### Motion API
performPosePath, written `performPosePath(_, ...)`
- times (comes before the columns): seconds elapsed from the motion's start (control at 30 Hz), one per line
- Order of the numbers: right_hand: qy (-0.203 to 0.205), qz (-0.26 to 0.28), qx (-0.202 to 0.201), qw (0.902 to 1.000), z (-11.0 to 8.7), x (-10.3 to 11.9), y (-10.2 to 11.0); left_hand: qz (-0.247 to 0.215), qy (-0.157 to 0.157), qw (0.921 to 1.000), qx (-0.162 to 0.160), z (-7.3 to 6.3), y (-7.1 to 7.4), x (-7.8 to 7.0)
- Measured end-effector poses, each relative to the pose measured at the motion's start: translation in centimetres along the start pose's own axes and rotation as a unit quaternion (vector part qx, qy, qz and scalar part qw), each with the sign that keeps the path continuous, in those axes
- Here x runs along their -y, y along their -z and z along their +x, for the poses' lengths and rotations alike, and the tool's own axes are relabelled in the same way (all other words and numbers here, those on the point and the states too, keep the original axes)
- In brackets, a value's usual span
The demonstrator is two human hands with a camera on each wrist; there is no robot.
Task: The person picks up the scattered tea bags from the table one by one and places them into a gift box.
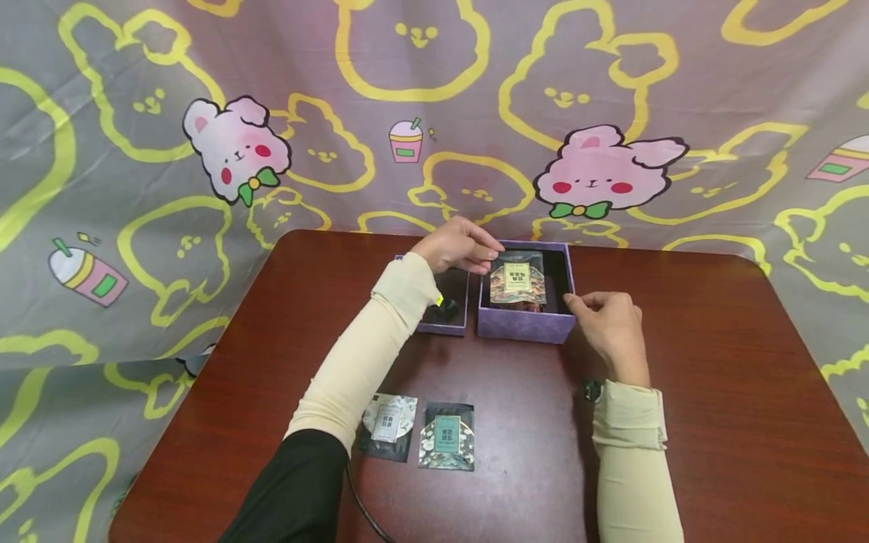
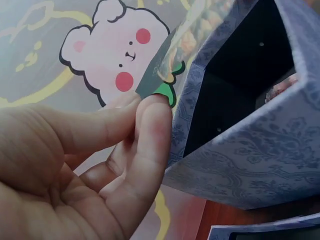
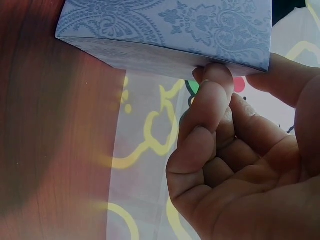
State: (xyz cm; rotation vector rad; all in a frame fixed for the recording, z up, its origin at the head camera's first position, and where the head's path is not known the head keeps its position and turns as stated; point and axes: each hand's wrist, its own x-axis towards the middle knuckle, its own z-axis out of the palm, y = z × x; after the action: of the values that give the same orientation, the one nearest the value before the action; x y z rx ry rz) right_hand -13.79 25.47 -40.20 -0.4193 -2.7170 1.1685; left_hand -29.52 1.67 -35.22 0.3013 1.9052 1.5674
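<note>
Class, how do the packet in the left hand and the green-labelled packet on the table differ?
Pose: the held packet is pinched by the left hand at the open purple box, while the green-labelled packet lies flat on the table.
Label: the held packet's is pale yellow; the green-labelled packet's is green.
Print: the held packet shows orange-brown tones, the green-labelled packet whitish shapes on dark.
Both have a dark top and a rectangular label.

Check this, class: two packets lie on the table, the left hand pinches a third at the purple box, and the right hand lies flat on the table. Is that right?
No: the right hand is not lying flat; the right wrist view shows it holding the purple box near a corner. The rest stands: two packets on the table, a third packet in the left hand.
</note>
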Motion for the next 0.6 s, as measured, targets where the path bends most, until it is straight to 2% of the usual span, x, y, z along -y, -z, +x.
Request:
performPosePath(0.37, 0.004, -0.003, 0.002, 1.0, -0.08, -0.12, -0.1, -0.009, 0.008, 0.9999, -0.007, 0.53, -0.12, -0.39)
performPosePath(0.6, 0.01, -0.003, -0.002, 0.9999, -0.04, -0.17, 0.03, 0.032, -0.019, 0.9986, -0.038, 0.24, 0.22, -0.27)
